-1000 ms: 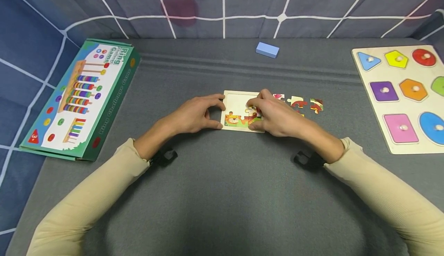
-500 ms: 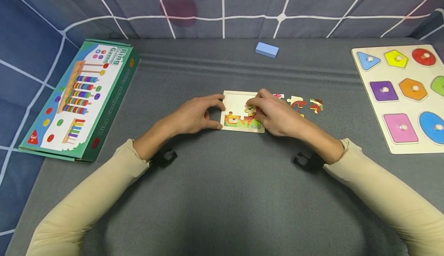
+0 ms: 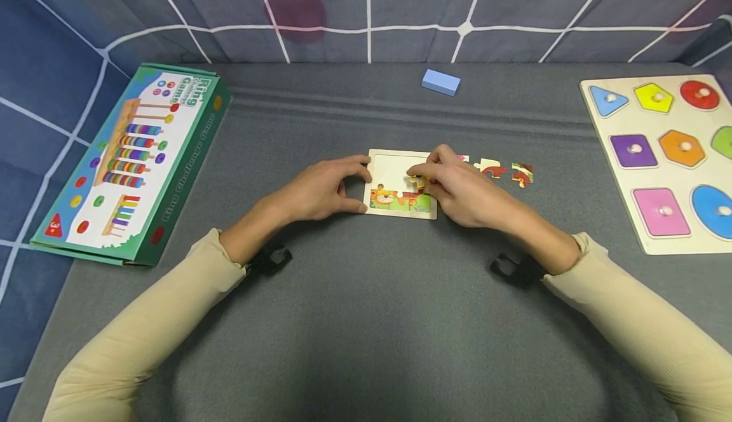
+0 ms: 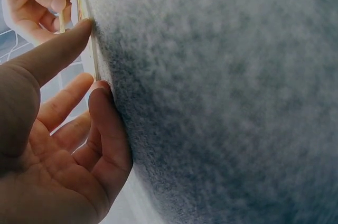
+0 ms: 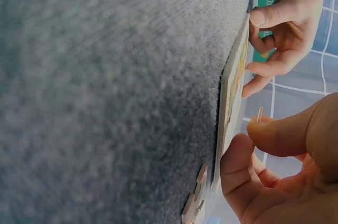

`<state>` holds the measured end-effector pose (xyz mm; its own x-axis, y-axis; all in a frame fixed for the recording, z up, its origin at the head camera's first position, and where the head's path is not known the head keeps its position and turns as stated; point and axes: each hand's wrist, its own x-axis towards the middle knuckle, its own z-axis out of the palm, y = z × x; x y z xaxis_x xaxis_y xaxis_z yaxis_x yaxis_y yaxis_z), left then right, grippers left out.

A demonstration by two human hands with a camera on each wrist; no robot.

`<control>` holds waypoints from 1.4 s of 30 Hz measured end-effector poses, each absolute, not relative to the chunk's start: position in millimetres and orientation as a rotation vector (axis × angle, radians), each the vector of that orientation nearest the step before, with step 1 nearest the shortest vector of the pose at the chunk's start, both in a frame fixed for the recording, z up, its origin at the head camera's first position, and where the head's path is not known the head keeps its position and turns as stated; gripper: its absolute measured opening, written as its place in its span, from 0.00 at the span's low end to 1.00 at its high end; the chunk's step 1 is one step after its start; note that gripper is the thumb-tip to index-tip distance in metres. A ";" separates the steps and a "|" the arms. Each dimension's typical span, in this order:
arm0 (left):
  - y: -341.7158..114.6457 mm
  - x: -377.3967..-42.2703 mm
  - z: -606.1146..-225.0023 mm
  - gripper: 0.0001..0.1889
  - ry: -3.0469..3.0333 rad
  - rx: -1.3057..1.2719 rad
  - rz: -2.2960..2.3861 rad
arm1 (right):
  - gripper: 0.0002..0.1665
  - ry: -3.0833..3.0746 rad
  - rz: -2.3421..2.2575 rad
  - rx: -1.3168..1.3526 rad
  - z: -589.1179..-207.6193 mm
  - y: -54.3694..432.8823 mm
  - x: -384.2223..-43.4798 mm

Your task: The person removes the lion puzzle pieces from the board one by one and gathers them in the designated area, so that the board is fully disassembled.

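A small wooden jigsaw board (image 3: 391, 166) lies flat in the middle of the head view, with joined animal pieces (image 3: 394, 201) along its near side. At its left edge, my left hand (image 3: 323, 190) rests thumb and fingertips against the rim, as the left wrist view (image 4: 68, 129) also shows. Thumb and fingers of my right hand (image 3: 469, 192) pinch a jigsaw piece (image 3: 419, 183), raised and tilted over the board's right part. In the right wrist view this piece (image 5: 260, 113) shows edge-on, above the board; the fingers hide part of it.
Loose jigsaw pieces (image 3: 490, 168) lie right of the board, one partly behind my right hand. A blue block (image 3: 441, 82) sits at the back. A green game box (image 3: 137, 168) stands left, and a knobbed shape puzzle (image 3: 649, 212) lies right.
My right hand has raised and tilted the jigsaw piece from the board's right side, shifting slightly right, uncovering the pieces at the lower right. My left hand stays at the edge.
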<state>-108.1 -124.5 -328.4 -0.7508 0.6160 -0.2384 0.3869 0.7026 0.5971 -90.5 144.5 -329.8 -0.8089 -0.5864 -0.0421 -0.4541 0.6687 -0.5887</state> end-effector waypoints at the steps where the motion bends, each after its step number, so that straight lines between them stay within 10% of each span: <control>1: -124.5 -108.1 -328.4 0.23 2.488 0.773 0.737 | 0.18 2.660 -0.851 -0.837 -329.6 145.1 -90.0; 42: -121.4 -103.1 -323.8 0.24 2.510 0.876 0.589 | 0.20 2.750 -0.993 -0.831 -326.8 205.6 -70.0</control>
<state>-103.1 -121.4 -323.8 -0.7155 0.6553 -0.2421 0.4792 0.7125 0.5126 -70.0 205.6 -326.8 -0.8458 -0.5267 0.0856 -0.4598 0.6381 -0.6176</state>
